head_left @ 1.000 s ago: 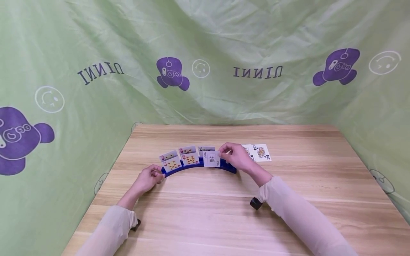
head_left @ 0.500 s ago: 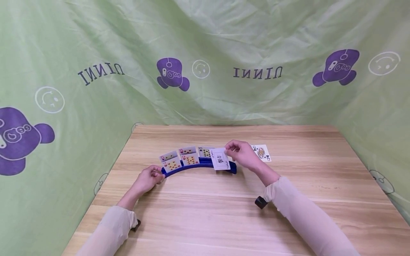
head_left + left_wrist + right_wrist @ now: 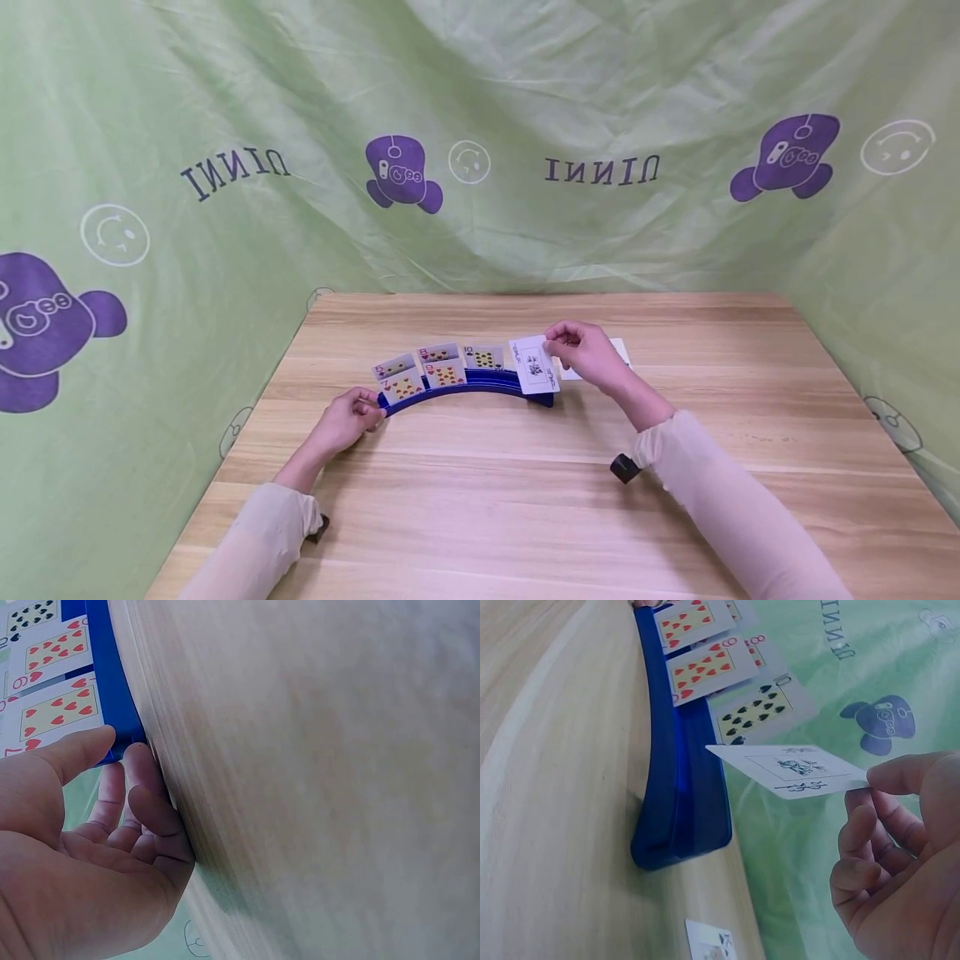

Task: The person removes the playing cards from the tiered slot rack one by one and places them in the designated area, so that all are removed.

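A curved blue card holder [image 3: 480, 381] stands on the table with two rows of slots. My left hand [image 3: 347, 421] pinches its left end, the thumb [image 3: 94, 746] on top and a fingertip below. In the front row sit a seven of hearts [image 3: 403, 387] and a nine of hearts [image 3: 446, 372]. Behind them stand a five [image 3: 393, 366], an eight of hearts [image 3: 438, 352] and a ten of spades [image 3: 483, 358]. By one edge, my right hand [image 3: 588, 354] pinches a joker card [image 3: 799, 769] between thumb and fingers, raised over the holder's right part.
On the table beyond the right hand lie face-up cards, partly hidden by it; a king [image 3: 711, 941] shows in the right wrist view. A green printed curtain [image 3: 480, 233] hangs behind and beside the wooden table [image 3: 480, 508].
The joker has moved right and up from in front of the ten of spades, which is now uncovered. My right hand moved with it, still holding it; the left hand stayed put.
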The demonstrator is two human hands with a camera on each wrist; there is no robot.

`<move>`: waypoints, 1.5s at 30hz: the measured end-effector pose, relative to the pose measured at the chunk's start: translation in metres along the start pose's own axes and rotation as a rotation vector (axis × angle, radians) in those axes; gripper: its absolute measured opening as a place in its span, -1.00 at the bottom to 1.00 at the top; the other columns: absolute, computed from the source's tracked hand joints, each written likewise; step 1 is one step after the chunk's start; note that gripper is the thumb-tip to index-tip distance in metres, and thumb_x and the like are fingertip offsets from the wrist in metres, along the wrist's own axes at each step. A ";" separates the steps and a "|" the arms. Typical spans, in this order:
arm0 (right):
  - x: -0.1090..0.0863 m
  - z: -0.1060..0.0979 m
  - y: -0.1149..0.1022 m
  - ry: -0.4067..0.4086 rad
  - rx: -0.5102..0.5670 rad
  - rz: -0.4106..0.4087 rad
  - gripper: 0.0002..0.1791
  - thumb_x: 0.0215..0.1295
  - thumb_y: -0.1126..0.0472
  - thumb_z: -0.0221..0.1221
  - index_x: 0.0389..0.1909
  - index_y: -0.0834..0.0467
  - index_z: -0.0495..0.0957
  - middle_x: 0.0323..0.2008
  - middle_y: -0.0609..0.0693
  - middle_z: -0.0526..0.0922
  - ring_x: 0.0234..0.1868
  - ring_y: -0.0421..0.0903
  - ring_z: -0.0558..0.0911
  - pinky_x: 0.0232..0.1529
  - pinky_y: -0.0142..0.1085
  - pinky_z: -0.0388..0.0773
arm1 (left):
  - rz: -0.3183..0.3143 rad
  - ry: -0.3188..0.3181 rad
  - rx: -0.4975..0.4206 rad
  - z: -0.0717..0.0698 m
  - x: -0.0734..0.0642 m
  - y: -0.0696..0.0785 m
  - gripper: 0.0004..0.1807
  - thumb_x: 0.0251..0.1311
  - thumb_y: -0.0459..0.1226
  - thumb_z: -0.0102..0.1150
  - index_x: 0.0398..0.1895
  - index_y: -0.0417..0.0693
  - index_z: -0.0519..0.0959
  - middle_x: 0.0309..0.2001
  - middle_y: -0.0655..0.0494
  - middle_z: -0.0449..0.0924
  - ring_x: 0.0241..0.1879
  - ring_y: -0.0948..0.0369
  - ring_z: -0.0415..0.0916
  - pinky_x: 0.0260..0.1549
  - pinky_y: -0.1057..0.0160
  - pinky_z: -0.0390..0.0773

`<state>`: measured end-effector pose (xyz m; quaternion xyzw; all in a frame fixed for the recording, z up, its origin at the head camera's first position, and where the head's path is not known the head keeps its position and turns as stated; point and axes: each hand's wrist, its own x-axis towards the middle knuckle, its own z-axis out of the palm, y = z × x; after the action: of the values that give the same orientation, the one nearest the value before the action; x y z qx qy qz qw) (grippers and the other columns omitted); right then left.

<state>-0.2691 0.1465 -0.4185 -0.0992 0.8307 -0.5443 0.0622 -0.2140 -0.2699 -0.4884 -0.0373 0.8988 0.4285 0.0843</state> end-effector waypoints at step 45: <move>0.001 -0.082 0.040 0.183 -0.051 0.070 -0.68 0.41 0.20 0.13 0.03 0.35 0.52 -0.32 -0.02 0.61 -0.41 -0.21 0.53 -0.41 -0.43 0.47 | -0.004 -0.008 -0.009 -0.001 -0.002 0.002 -0.70 0.23 -0.39 0.22 -0.01 -0.31 0.46 -0.29 -0.12 0.70 -0.44 0.22 0.54 -0.42 0.32 0.50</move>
<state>-0.2911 0.2353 -0.4224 -0.0215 0.8493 -0.5274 0.0023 -0.2125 -0.2689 -0.4860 -0.0379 0.8964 0.4327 0.0887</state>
